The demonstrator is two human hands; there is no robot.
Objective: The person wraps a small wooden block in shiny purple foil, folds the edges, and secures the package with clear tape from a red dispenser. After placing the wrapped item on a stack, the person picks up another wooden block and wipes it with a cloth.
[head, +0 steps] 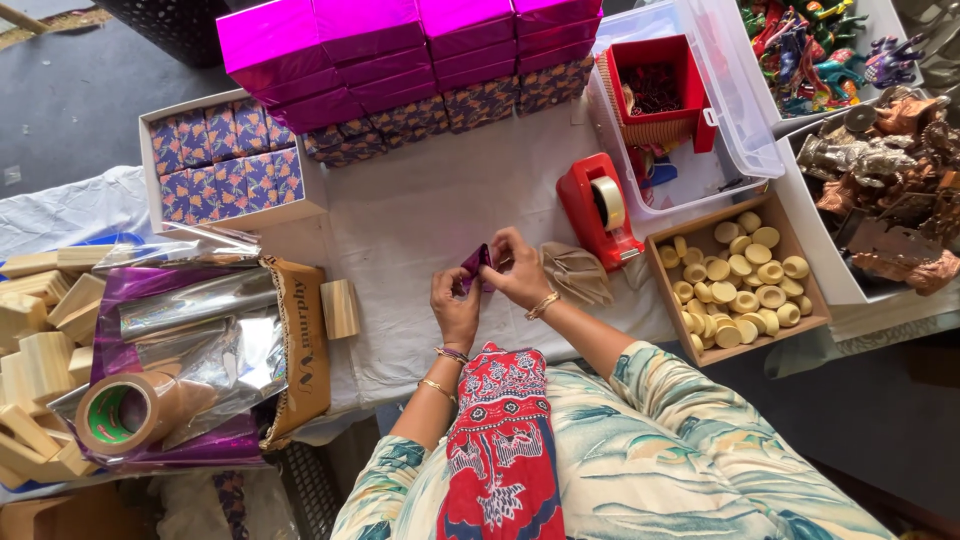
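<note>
— Biggest first?
— Bench [420,230] under white cloth, spread across the whole view. At its far edge, stacked boxes in shiny magenta foil [400,50], with a shallow white tray of purple patterned blocks [225,165] to the left.
— And on the right?
— Clear plastic tub [745,120], then a flat wooden tray of pale round wooden discs [738,280] nearer. Red tape dispenser [598,210] just left of that tray.
— Left side?
— Sheets of silver and purple foil [190,320], a brown roll of packing tape [125,410] lying on them, pale wooden blocks [35,340] at the edge.
— Hands?
— Left hand [455,305] and right hand [522,270] together above the cloth, mid-bench, both pinched shut on one small piece of purple foil [476,264], held between the fingertips just clear of the cloth.
</note>
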